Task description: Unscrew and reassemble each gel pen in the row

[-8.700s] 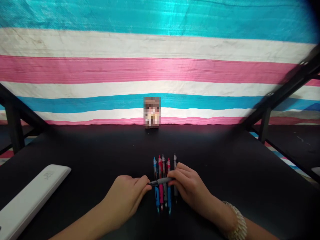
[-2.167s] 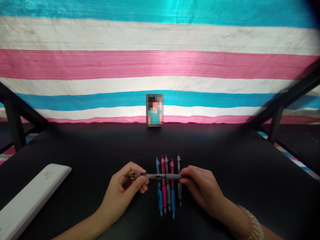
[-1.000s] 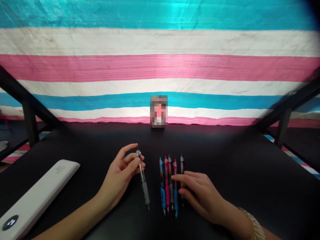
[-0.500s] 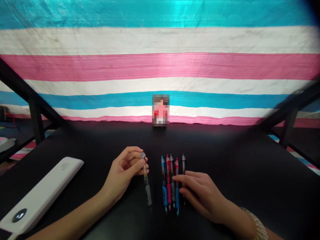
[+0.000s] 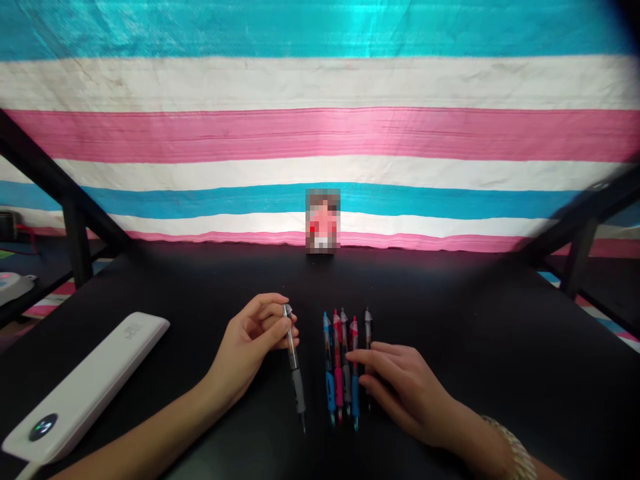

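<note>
My left hand [image 5: 250,347] pinches the upper end of a clear pen with a grey grip [image 5: 295,367], which points toward me on the black table [image 5: 450,333]. Just to its right lies a row of several pens [image 5: 345,367] with blue, pink, grey and black grips, side by side. My right hand [image 5: 400,387] rests on the right side of that row, fingers stretched flat over the pens. A bracelet [image 5: 515,453] is on my right wrist.
A white power bank [image 5: 85,387] with a lit indicator lies at the left. A small blurred card [image 5: 323,221] stands at the table's far edge against a striped blue, white and pink tarp [image 5: 320,133]. Black metal frames [image 5: 70,220] flank both sides.
Earlier both hands held the grey-grip pen crosswise over the row. My right hand let go and settled on the row; my left hand turned the pen lengthwise to the row's left.
</note>
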The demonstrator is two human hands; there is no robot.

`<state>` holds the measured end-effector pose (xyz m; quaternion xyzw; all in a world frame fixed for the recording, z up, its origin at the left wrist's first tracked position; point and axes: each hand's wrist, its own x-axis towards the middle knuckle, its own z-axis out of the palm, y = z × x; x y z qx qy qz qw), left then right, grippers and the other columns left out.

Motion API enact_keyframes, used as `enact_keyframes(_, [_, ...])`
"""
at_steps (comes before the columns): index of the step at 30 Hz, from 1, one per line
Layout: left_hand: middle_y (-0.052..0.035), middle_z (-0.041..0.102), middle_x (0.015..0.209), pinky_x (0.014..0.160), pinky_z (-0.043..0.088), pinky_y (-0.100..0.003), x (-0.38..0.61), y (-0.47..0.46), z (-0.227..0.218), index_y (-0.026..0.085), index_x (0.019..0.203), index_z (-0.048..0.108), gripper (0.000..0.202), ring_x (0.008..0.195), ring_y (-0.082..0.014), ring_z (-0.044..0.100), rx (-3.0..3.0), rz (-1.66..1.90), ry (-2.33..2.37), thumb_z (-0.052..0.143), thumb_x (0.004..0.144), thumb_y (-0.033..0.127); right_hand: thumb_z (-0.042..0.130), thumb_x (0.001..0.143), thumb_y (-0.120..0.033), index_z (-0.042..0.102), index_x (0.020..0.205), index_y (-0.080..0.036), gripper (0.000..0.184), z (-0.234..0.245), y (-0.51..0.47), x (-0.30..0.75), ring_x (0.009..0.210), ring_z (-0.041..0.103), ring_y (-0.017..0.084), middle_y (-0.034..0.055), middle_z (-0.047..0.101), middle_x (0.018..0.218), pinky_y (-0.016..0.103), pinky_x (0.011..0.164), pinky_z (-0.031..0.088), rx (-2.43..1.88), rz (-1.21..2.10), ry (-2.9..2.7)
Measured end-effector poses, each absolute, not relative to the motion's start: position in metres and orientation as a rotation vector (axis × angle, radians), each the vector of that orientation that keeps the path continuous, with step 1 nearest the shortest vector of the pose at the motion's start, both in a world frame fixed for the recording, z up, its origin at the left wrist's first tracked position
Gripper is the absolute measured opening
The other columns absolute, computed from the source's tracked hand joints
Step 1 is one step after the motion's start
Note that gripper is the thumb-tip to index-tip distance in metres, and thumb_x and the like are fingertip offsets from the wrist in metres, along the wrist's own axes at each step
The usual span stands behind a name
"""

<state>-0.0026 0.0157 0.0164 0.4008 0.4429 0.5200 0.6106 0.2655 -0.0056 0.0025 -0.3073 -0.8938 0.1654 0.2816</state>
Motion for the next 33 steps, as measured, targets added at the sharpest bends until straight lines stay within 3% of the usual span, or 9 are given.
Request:
enact_keyframes(5, [-0.0002, 0.071, 0.085, 0.068, 0.061, -0.027, -0.003, 0.014, 0.017, 0.020, 0.099, 0.068, 0.025, 0.073, -0.0154, 0.071, 0.932, 1.180, 1.021, 0.083, 0.080, 0.026, 0.043, 0.104, -0.019, 0.057, 0.122, -0.016, 0.023, 0.002, -0.005, 0.265, 0.069, 0.062, 0.020, 0.0060, 0.073, 0.087, 0.032, 0.061, 0.046, -0.832, 0.467, -2.404])
enact_keyframes(11, [0.0014, 0.071, 0.087, 0.072, 0.061, -0.026, -0.003, 0.015, 0.020, 0.025, 0.111, 0.064, 0.033, 0.075, -0.0136, 0.070, 0.916, 1.209, 1.009, 0.081, 0.083, 0.025, 0.043, 0.103, -0.017, 0.056, 0.124, -0.016, 0.024, 0.002, -0.005, 0.266, 0.070, 0.062, 0.020, 0.0062, 0.073, 0.089, 0.032, 0.062, 0.045, -0.821, 0.469, -2.398])
enact_keyframes(19, [-0.0002, 0.071, 0.084, 0.069, 0.062, -0.027, -0.003, 0.015, 0.018, 0.019, 0.096, 0.069, 0.027, 0.072, -0.0154, 0.072, 0.906, 1.182, 1.007, 0.086, 0.076, 0.028, 0.044, 0.103, -0.017, 0.055, 0.124, -0.017, 0.024, 0.001, -0.005, 0.265, 0.071, 0.063, 0.020, 0.0060, 0.074, 0.092, 0.032, 0.062, 0.045, -0.829, 0.470, -2.399])
enact_keyframes(33, [0.0002, 0.069, 0.086, 0.070, 0.061, -0.028, -0.020, 0.032, 0.022, 0.021, 0.100, 0.065, 0.030, 0.075, -0.0145, 0.070, 0.978, 1.150, 1.025, 0.084, 0.077, 0.027, 0.043, 0.103, -0.017, 0.056, 0.124, -0.017, 0.025, -0.003, -0.006, 0.264, 0.069, 0.064, 0.020, 0.0064, 0.074, 0.089, 0.032, 0.061, 0.046, -0.819, 0.457, -2.409])
